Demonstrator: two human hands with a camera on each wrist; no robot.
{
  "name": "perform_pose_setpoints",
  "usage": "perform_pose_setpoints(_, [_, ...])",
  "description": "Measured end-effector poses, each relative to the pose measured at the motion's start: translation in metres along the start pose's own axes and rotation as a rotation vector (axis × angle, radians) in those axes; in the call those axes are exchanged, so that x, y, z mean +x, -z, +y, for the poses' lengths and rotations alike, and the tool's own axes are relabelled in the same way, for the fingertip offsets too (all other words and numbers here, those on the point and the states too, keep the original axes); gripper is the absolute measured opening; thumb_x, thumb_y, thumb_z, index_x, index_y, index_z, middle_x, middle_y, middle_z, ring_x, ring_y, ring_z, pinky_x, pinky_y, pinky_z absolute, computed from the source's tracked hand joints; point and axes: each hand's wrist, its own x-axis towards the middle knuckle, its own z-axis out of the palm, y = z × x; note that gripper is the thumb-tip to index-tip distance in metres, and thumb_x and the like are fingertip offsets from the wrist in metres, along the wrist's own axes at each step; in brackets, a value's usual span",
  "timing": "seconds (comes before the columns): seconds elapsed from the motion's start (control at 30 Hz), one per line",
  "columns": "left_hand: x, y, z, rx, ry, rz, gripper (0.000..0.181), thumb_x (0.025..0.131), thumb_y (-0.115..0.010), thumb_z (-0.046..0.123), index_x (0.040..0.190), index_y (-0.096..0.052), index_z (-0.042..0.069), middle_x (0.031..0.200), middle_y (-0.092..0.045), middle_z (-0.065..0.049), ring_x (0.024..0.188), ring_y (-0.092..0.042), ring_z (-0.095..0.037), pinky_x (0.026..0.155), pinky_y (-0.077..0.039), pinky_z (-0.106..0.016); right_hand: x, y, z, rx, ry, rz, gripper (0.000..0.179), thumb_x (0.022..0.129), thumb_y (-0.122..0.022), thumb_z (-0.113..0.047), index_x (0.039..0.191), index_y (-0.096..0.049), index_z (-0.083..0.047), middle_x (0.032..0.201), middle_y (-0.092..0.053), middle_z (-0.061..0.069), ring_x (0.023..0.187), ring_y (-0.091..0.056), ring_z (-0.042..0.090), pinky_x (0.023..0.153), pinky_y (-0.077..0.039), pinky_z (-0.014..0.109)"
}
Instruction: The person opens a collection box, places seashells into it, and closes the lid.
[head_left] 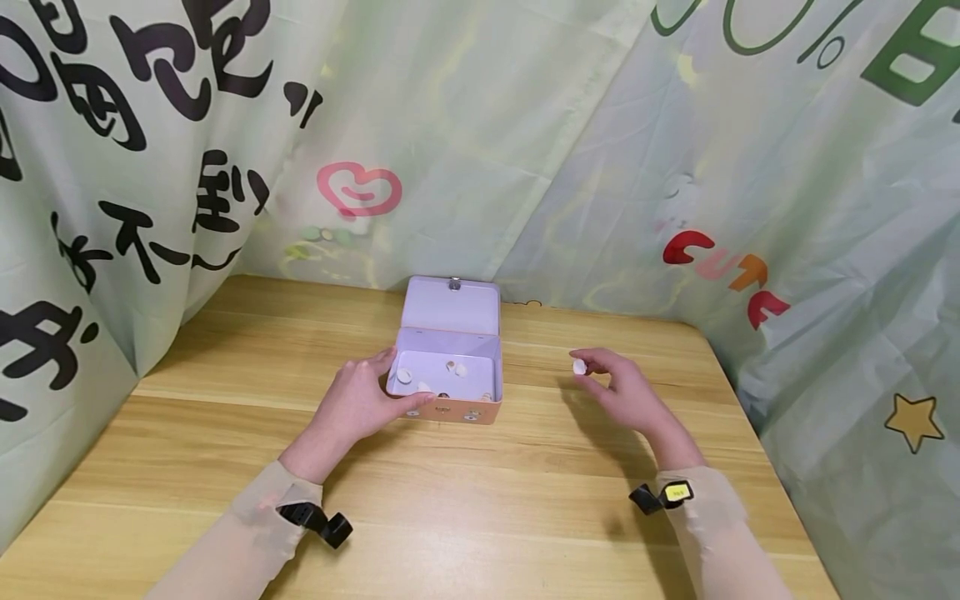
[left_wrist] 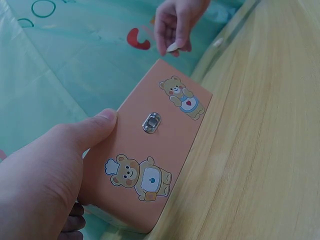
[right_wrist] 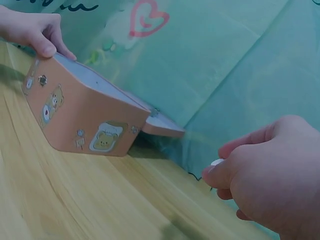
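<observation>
A hinged tin box (head_left: 444, 408) stands on the table with its lid (head_left: 450, 304) raised at the back. Its outside is orange-pink with printed bears, its inside lilac, and several small pale round pieces lie on its floor. My left hand (head_left: 352, 404) grips the box at its left front corner, the thumb over the front rim, as the left wrist view also shows. To the right of the box, above the table, my right hand (head_left: 626, 396) pinches a small white disc-like piece (head_left: 579, 367) between thumb and fingers. The disc is partly hidden by the fingers.
The wooden table (head_left: 480, 517) runs back to a pale curtain (head_left: 480, 150) with printed lettering, which hangs behind and along both sides. A metal clasp (left_wrist: 151, 122) sits on the box's front. Each wrist wears a strap with a small black camera (head_left: 337, 530).
</observation>
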Motion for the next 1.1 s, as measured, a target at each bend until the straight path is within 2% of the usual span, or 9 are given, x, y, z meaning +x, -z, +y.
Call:
perform_pose_setpoints(0.13, [0.000,0.000,0.000,-0.003,0.006,-0.003,0.115,0.074,-0.082,0.077,0.145,-0.057,-0.009,0.138,-0.057,-0.034,0.071,-0.062,-0.021,0.059,-0.049,-0.035,0.005,-0.002,-0.005,0.006,0.014,0.000,0.032,0.099,-0.073,0.001,0.130,-0.069,0.004,0.112,-0.071,0.010,0.106,-0.066,0.031,0.091,-0.051,0.061])
perform_pose_setpoints(0.27, [0.001,0.000,0.001,-0.003,0.008,-0.006,0.114,0.074,-0.083,0.076,0.144,-0.057,-0.010,0.138,-0.056,-0.035,0.055,-0.044,-0.014,0.049,-0.039,-0.034,0.009,-0.005,-0.011,0.032,-0.003,0.012,0.029,0.093,-0.082,-0.002,0.119,-0.071,0.002,0.102,-0.072,0.005,0.101,-0.068,0.030,0.084,-0.052,0.060])
perform_pose_setpoints(0.4, [0.001,0.001,0.001,-0.001,0.008,-0.007,0.113,0.075,-0.084,0.074,0.144,-0.057,-0.011,0.138,-0.056,-0.036,0.053,-0.036,-0.011,0.046,-0.034,-0.034,0.014,-0.008,-0.017,0.064,-0.019,0.013,0.026,0.090,-0.086,-0.008,0.111,-0.072,-0.004,0.094,-0.071,0.001,0.096,-0.068,0.026,0.082,-0.053,0.058])
perform_pose_setpoints(0.5, [0.000,0.001,0.001,0.000,0.010,-0.008,0.113,0.074,-0.084,0.074,0.144,-0.056,-0.011,0.138,-0.056,-0.036,0.053,-0.033,-0.010,0.046,-0.034,-0.034,0.018,-0.009,-0.022,0.070,-0.024,0.002,0.026,0.092,-0.085,-0.010,0.114,-0.072,-0.004,0.095,-0.071,0.000,0.096,-0.068,0.025,0.080,-0.053,0.052])
perform_pose_setpoints(0.63, [0.000,0.001,0.001,-0.004,0.013,-0.011,0.113,0.075,-0.085,0.074,0.145,-0.056,-0.011,0.138,-0.056,-0.036,0.052,-0.035,-0.011,0.046,-0.035,-0.034,0.023,-0.011,-0.028,0.070,-0.020,-0.015,0.032,0.095,-0.082,-0.011,0.123,-0.072,0.000,0.103,-0.074,0.003,0.100,-0.068,0.026,0.081,-0.055,0.048])
perform_pose_setpoints(0.83, [0.000,0.000,0.001,-0.010,0.001,-0.008,0.113,0.075,-0.085,0.073,0.145,-0.056,-0.010,0.137,-0.057,-0.035,0.058,-0.053,-0.015,0.050,-0.042,-0.033,0.031,-0.018,-0.036,0.094,-0.010,-0.028,0.033,0.095,-0.081,-0.008,0.126,-0.072,0.002,0.112,-0.075,0.009,0.105,-0.069,0.031,0.088,-0.056,0.058])
perform_pose_setpoints(1.1, [0.001,0.000,0.000,-0.017,0.002,-0.002,0.113,0.074,-0.085,0.073,0.144,-0.057,-0.011,0.138,-0.057,-0.034,0.059,-0.053,-0.015,0.052,-0.043,-0.034,0.042,-0.028,-0.045,0.117,0.021,-0.018,0.030,0.095,-0.082,-0.008,0.123,-0.074,-0.001,0.112,-0.075,0.009,0.103,-0.069,0.029,0.089,-0.055,0.061])
